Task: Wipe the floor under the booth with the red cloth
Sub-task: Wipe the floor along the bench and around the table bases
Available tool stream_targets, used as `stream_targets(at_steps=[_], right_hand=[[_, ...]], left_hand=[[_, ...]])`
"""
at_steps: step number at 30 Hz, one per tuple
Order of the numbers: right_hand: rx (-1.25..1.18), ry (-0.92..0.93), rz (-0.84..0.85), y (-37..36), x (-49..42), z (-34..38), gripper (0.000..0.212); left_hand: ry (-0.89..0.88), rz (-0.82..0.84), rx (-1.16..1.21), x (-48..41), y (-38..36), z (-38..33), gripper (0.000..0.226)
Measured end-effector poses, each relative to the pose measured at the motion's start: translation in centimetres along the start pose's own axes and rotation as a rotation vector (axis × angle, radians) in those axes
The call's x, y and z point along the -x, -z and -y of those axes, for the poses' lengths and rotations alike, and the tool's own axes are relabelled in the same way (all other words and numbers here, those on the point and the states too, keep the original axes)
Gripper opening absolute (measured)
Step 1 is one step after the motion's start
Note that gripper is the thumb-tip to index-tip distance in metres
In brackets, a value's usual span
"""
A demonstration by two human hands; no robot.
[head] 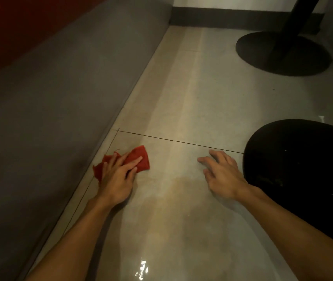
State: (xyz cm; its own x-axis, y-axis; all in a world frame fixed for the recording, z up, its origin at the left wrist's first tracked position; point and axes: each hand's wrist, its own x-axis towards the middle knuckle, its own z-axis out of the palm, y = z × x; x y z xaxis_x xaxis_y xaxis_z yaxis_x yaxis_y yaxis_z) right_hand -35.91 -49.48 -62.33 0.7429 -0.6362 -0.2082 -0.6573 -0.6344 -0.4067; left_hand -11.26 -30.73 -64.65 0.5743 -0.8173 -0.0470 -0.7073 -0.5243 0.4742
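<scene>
A crumpled red cloth (141,158) lies flat on the beige tiled floor (181,102), close to the grey base of the booth (64,110) on the left. My left hand (119,175) presses down on the cloth with spread fingers, covering its middle. My right hand (224,175) rests palm down on the bare tile to the right, fingers apart, holding nothing. The floor near me looks wet and shiny.
A round black table base (295,173) sits right beside my right hand. A second black base with a pole (283,53) stands farther back on the right. A dark skirting board (232,17) closes the far end. The booth's red seat (9,27) is above left.
</scene>
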Motion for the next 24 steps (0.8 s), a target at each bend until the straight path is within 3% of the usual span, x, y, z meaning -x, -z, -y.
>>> stream_targets(at_steps=[12,15,21,24], right_hand=[[0.062,-0.002,-0.020,-1.0,-0.4,-0.2,0.038],[0.078,-0.030,0.040,-0.7,-0.4,0.2,0.041],[0.090,-0.156,0.334,2.1,-0.8,1.5,0.044],[0.071,-0.210,0.296,2.3,-0.7,2.2,0.043]], left_hand=[[-0.024,0.047,-0.004,1.1,-1.1,-1.3,0.038],[-0.014,0.077,-0.023,1.1,-0.8,-1.1,0.038],[-0.023,0.182,-0.066,1.2,0.1,-1.4,0.042],[-0.012,0.140,-0.016,0.9,0.5,-0.9,0.045]])
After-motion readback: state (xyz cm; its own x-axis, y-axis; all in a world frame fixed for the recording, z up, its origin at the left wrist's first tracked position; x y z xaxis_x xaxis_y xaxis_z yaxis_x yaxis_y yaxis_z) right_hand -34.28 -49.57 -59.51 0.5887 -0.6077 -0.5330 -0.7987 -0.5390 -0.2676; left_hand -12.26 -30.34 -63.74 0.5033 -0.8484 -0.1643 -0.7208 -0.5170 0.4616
